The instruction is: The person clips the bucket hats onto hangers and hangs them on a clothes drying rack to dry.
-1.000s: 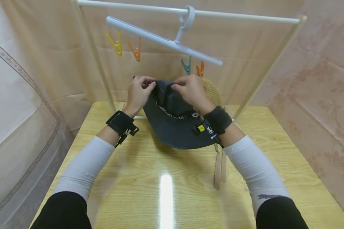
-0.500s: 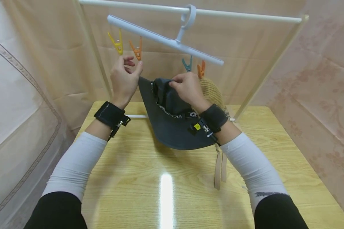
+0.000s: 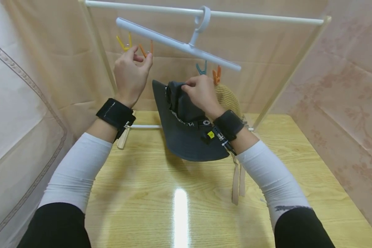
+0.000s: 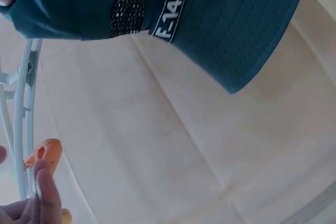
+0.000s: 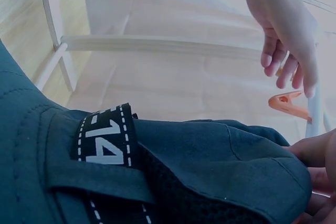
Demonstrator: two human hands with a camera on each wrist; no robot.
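My right hand (image 3: 186, 88) grips the bunched crown of a dark blue-grey brimmed hat (image 3: 189, 144) and holds it up above the table, brim hanging toward me. The left wrist view shows the hat (image 4: 226, 19) from below; the right wrist view shows its crown and striped band (image 5: 184, 182) close up. My left hand (image 3: 142, 59) is raised to the white hanger (image 3: 173, 43), its thumb and fingers pinching the lower end of an orange clip (image 3: 146, 50). That orange clip (image 5: 286, 103) pokes out beside the left fingers (image 5: 289, 72).
The hanger hooks over a white rail (image 3: 260, 18) and also carries a yellow clip (image 3: 124, 41), a teal clip (image 3: 201, 69) and a second orange clip (image 3: 216, 75). A tan knit hat (image 3: 229, 100) hangs behind my right hand. Below lies a wooden table (image 3: 173, 213), with curtains around.
My left hand has let go of the hat and risen to the orange clip. The right hand has lifted the hat a little and now holds it alone.
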